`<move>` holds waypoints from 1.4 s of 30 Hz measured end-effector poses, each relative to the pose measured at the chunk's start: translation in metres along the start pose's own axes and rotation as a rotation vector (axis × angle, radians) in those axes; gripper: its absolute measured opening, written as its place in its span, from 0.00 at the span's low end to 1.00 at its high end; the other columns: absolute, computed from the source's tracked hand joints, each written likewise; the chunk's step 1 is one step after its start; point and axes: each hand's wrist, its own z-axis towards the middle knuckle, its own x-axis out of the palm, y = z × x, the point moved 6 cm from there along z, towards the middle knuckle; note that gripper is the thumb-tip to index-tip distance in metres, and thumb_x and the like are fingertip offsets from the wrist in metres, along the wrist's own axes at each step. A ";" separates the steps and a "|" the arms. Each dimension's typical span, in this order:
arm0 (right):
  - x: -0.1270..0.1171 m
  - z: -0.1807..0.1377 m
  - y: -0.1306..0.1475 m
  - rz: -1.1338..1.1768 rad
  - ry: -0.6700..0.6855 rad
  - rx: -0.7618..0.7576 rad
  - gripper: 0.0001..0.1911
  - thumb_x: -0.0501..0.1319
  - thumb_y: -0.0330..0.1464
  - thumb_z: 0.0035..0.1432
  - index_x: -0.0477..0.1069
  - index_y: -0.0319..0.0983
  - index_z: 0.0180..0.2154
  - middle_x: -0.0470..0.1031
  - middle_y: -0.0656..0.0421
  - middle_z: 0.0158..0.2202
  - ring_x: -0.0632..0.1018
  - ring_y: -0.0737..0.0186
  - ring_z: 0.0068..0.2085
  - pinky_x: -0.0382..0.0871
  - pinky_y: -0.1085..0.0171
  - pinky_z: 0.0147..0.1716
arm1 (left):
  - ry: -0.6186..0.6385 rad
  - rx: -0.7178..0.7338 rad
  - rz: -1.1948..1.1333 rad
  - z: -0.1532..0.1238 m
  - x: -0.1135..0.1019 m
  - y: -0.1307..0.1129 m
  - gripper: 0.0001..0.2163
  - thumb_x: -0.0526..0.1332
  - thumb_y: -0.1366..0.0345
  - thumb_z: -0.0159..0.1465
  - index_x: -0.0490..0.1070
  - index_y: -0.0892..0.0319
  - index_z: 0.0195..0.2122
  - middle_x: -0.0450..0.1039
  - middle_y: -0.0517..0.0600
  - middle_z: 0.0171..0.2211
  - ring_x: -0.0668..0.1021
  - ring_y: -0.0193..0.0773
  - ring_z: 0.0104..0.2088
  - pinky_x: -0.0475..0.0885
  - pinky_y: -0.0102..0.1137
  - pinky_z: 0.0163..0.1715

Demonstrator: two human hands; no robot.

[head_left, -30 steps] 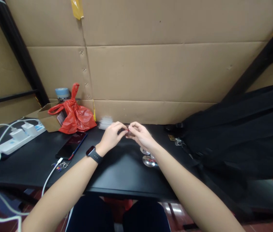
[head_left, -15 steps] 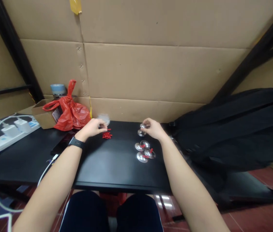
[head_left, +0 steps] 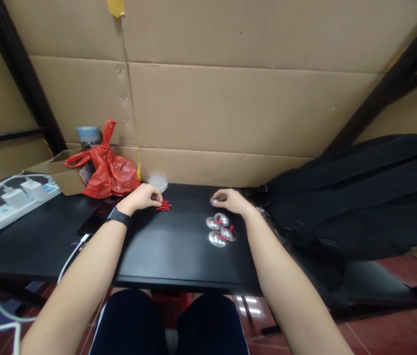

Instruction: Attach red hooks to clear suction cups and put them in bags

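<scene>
My left hand, with a black watch on its wrist, rests on the black table with fingers curled at a small heap of red pieces. What its fingertips pinch is too small to make out. My right hand lies on the table with fingers closed on a small silver disc. Just in front of it sit three more silver discs, some with red pieces in them.
A red plastic bag, a cardboard box and a blue-lidded jar stand at back left. A white power strip with chargers and cables lies far left. A phone lies by my left wrist. Black cloth covers the right side.
My hands, joined at the middle a second ago, have parted: the left went to the red pieces, the right lowered a silver disc to the table behind the other discs.
</scene>
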 end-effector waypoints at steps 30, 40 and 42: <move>0.030 -0.021 0.112 0.597 0.072 -0.186 0.19 0.63 0.49 0.58 0.68 0.39 0.31 0.75 0.59 0.32 0.76 0.62 0.34 0.71 0.62 0.36 | -0.243 0.276 -0.109 -0.001 0.002 -0.099 0.08 0.62 0.65 0.65 0.77 0.59 0.42 0.78 0.50 0.36 0.77 0.35 0.33 0.70 0.28 0.36; 0.058 -0.025 0.125 0.937 0.139 -0.128 0.22 0.72 0.46 0.48 0.65 0.40 0.29 0.76 0.60 0.34 0.80 0.61 0.38 0.75 0.62 0.37 | -0.359 0.203 -0.150 0.003 0.009 -0.090 0.06 0.62 0.64 0.65 0.74 0.61 0.35 0.75 0.50 0.33 0.76 0.35 0.32 0.69 0.29 0.35; 0.051 -0.023 0.123 0.880 0.070 -0.167 0.22 0.73 0.45 0.47 0.66 0.40 0.31 0.77 0.58 0.38 0.80 0.61 0.38 0.74 0.62 0.36 | -0.345 0.199 -0.146 0.005 0.006 -0.084 0.05 0.62 0.65 0.65 0.74 0.61 0.35 0.75 0.50 0.33 0.76 0.35 0.32 0.69 0.29 0.34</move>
